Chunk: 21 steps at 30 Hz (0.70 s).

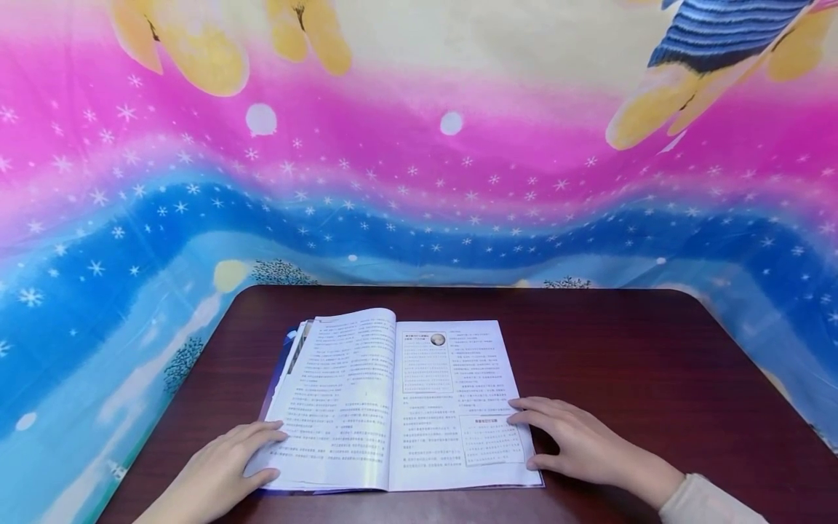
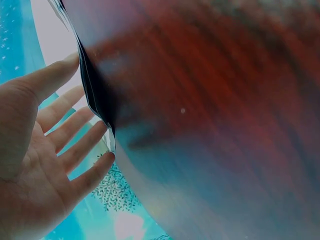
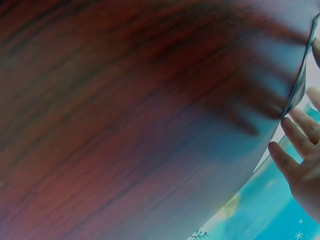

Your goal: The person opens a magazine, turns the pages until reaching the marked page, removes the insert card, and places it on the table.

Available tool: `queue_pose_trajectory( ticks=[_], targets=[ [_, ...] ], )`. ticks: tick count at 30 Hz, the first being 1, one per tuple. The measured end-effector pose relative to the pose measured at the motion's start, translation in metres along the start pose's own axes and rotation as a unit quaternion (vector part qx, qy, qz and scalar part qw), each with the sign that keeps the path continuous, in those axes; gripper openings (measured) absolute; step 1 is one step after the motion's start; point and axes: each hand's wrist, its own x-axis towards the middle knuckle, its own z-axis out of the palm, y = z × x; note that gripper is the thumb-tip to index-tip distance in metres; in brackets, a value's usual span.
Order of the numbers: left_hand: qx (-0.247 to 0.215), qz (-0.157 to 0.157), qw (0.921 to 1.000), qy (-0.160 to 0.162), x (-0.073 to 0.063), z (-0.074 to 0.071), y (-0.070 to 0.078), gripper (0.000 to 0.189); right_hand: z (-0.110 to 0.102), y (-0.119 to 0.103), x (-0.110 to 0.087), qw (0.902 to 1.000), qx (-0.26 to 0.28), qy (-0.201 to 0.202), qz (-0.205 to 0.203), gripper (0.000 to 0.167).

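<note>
An open magazine (image 1: 452, 407) lies flat on the table, with printed text on both pages and boxed passages on the right page. Its left page (image 1: 340, 393) bulges up slightly near the spine, and a purple cover edge shows at the far left. My left hand (image 1: 225, 466) rests at the lower left edge, fingertips on the page. In the left wrist view its fingers (image 2: 82, 131) are spread and lightly bent along the magazine's edge. At the lower right edge, my right hand (image 1: 583, 444) touches the page with extended fingers, its thumb near the bottom corner.
The dark reddish-brown wooden table (image 1: 622, 356) has rounded back corners and a glossy surface. Behind it and along both sides hangs a pink and blue cloth (image 1: 419, 167) printed with snowflakes, its lower part meeting the table's edges.
</note>
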Motion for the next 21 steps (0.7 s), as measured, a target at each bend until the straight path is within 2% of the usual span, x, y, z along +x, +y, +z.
queue_pose_trajectory(
  ticks=[8, 17, 21],
  targets=[
    [-0.006, -0.014, 0.9998, -0.012, 0.002, -0.003, 0.000, 0.048, 0.001, 0.001, 0.007, 0.9981, -0.026, 0.049, -0.029, 0.049],
    [-0.009, -0.002, 0.9999, -0.011, 0.001, -0.003, -0.003, 0.047, -0.006, -0.002, 0.017, 0.9929, -0.026, 0.102, -0.056, 0.044],
    [-0.008, 0.005, 0.9999, -0.011, 0.001, -0.003, -0.005, 0.047, -0.011, -0.003, 0.022, 0.9921, -0.022, 0.111, -0.054, 0.041]
  ],
)
